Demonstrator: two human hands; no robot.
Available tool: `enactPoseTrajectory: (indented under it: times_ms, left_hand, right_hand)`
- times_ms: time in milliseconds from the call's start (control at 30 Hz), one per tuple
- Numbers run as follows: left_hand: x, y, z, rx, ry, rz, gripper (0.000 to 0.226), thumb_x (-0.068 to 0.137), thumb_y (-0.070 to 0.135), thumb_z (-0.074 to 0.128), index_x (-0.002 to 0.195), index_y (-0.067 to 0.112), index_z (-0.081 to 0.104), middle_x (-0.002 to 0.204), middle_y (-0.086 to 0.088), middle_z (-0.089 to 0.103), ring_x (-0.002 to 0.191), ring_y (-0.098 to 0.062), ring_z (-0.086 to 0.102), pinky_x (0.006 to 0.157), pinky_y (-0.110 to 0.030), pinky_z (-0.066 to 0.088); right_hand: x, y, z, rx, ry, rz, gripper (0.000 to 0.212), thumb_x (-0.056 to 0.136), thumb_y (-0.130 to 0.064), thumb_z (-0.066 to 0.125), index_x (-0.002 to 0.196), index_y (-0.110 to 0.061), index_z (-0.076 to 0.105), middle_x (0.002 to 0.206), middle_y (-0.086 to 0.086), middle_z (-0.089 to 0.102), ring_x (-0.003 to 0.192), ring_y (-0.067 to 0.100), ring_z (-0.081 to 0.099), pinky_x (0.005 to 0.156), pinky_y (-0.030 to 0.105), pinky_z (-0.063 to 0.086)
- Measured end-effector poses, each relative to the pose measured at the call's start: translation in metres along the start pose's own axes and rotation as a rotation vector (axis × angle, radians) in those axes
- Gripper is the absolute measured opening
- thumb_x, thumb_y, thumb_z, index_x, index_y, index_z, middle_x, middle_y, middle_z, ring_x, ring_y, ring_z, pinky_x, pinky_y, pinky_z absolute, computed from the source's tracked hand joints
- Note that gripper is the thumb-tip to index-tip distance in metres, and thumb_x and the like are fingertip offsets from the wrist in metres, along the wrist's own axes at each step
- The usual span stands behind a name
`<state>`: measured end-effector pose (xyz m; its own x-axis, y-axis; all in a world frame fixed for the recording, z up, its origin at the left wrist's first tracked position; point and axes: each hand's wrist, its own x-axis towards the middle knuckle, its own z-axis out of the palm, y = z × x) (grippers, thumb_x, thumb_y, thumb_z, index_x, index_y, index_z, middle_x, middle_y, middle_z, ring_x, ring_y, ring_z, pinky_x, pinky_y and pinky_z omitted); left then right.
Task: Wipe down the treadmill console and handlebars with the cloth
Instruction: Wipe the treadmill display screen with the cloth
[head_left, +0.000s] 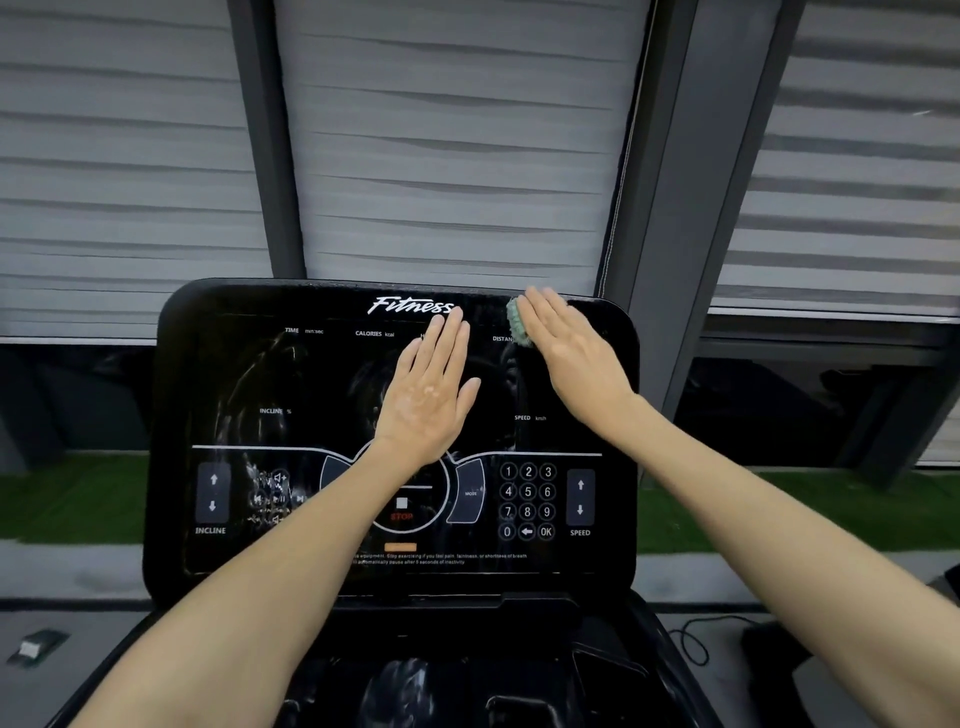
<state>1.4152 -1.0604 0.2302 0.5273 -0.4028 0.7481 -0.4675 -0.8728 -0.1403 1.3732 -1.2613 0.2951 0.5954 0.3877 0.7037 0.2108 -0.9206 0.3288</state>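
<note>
The black treadmill console (249, 374) fills the middle of the view, glossy, with white labels and a number pad. A green cloth (518, 322) lies against its upper right corner, mostly hidden under my right hand (576, 353), which presses on it with straight fingers. My left hand (434, 395) is flat with straight fingers over the centre of the console, just under the "Fitness" logo, and holds nothing. The handlebars are not in view.
Below the console sits a dark tray (415, 686) with recesses. White blinds and grey window posts (670, 208) stand behind. A black cable (691, 644) lies on the sill at the right, and a small dark object (36, 644) at the left.
</note>
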Motion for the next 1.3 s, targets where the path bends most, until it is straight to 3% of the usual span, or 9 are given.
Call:
enactPoseTrajectory:
  times_ms: [133, 267, 467, 600, 800, 933, 1100, 1200, 1300]
  left_hand:
    - [0.000, -0.001, 0.001, -0.003, -0.014, 0.006, 0.064, 0.104, 0.040, 0.026, 0.155, 0.002, 0.017, 0.165, -0.012, 0.010, 0.152, -0.026, 0.012, 0.121, -0.041, 0.021]
    - [0.000, 0.000, 0.001, 0.005, -0.024, 0.004, 0.064, 0.104, 0.040, 0.025, 0.156, 0.003, 0.015, 0.165, -0.012, 0.009, 0.152, -0.026, 0.011, 0.121, -0.041, 0.019]
    - [0.000, -0.001, -0.001, 0.013, -0.036, 0.006, 0.064, 0.105, 0.040, 0.025, 0.156, 0.003, 0.013, 0.165, -0.012, 0.006, 0.153, -0.026, 0.008, 0.121, -0.040, 0.016]
    - [0.000, -0.001, -0.003, -0.007, -0.039, 0.002, 0.064, 0.105, 0.040, 0.026, 0.156, 0.003, 0.014, 0.165, -0.012, 0.008, 0.153, -0.025, 0.008, 0.122, -0.040, 0.018]
    - [-0.002, -0.016, -0.017, 0.008, -0.051, 0.026, 0.063, 0.104, 0.039, 0.022, 0.155, 0.003, 0.016, 0.165, -0.012, 0.010, 0.152, -0.024, 0.013, 0.121, -0.040, 0.022]
    - [-0.007, -0.061, -0.036, 0.043, -0.044, 0.039, 0.064, 0.103, 0.038, 0.022, 0.155, 0.003, 0.015, 0.164, -0.012, 0.012, 0.151, -0.026, 0.016, 0.120, -0.040, 0.021]
    - [-0.018, -0.128, -0.056, 0.096, -0.053, 0.035, 0.062, 0.102, 0.037, 0.024, 0.153, 0.001, 0.023, 0.163, -0.013, 0.018, 0.150, -0.028, 0.021, 0.118, -0.040, 0.019]
    - [-0.025, -0.152, -0.061, 0.105, -0.077, 0.022, 0.063, 0.102, 0.037, 0.022, 0.154, 0.002, 0.022, 0.163, -0.013, 0.017, 0.150, -0.028, 0.020, 0.118, -0.042, 0.021]
    - [-0.033, -0.162, -0.057, 0.093, -0.105, 0.019, 0.063, 0.103, 0.039, 0.018, 0.154, 0.003, 0.019, 0.163, -0.012, 0.016, 0.150, -0.028, 0.019, 0.118, -0.043, 0.022]
  right_hand:
    - [-0.043, -0.024, 0.014, 0.047, 0.021, -0.077, 0.059, 0.081, 0.008, 0.024, 0.135, 0.007, 0.048, 0.139, 0.023, 0.049, 0.130, 0.039, 0.046, 0.106, 0.046, 0.041]
    - [-0.113, -0.050, 0.031, 0.070, -0.076, -0.204, 0.066, 0.077, 0.010, 0.026, 0.140, 0.000, 0.044, 0.145, 0.017, 0.045, 0.136, 0.033, 0.040, 0.108, 0.045, 0.039]
    - [-0.177, -0.072, 0.038, 0.090, -0.190, -0.424, 0.050, 0.092, -0.005, 0.033, 0.141, -0.006, 0.044, 0.146, 0.008, 0.046, 0.137, 0.026, 0.040, 0.111, 0.039, 0.032]
    - [-0.166, -0.067, 0.035, 0.066, -0.195, -0.453, 0.050, 0.089, -0.010, 0.035, 0.137, -0.011, 0.052, 0.142, 0.004, 0.051, 0.132, 0.021, 0.047, 0.106, 0.035, 0.042]
    - [-0.104, -0.054, 0.017, 0.031, -0.120, -0.288, 0.064, 0.076, 0.003, 0.055, 0.139, -0.009, 0.049, 0.144, 0.009, 0.048, 0.132, 0.025, 0.046, 0.109, 0.041, 0.037]
    - [-0.049, -0.041, 0.005, -0.066, -0.109, -0.141, 0.066, 0.075, 0.003, 0.030, 0.137, -0.009, 0.051, 0.141, 0.010, 0.051, 0.130, 0.029, 0.048, 0.106, 0.043, 0.039]
    - [0.007, -0.034, -0.005, -0.113, -0.090, -0.037, 0.063, 0.076, 0.000, 0.025, 0.132, -0.002, 0.055, 0.136, 0.017, 0.055, 0.125, 0.034, 0.053, 0.100, 0.047, 0.046]
    - [0.013, -0.040, -0.004, -0.052, -0.037, 0.048, 0.060, 0.076, 0.011, 0.040, 0.133, 0.001, 0.052, 0.136, 0.020, 0.054, 0.124, 0.035, 0.054, 0.099, 0.045, 0.047]
    - [0.003, -0.062, 0.002, 0.022, 0.004, 0.178, 0.077, 0.060, 0.027, 0.064, 0.133, 0.004, 0.052, 0.135, 0.022, 0.054, 0.122, 0.037, 0.055, 0.094, 0.041, 0.050]
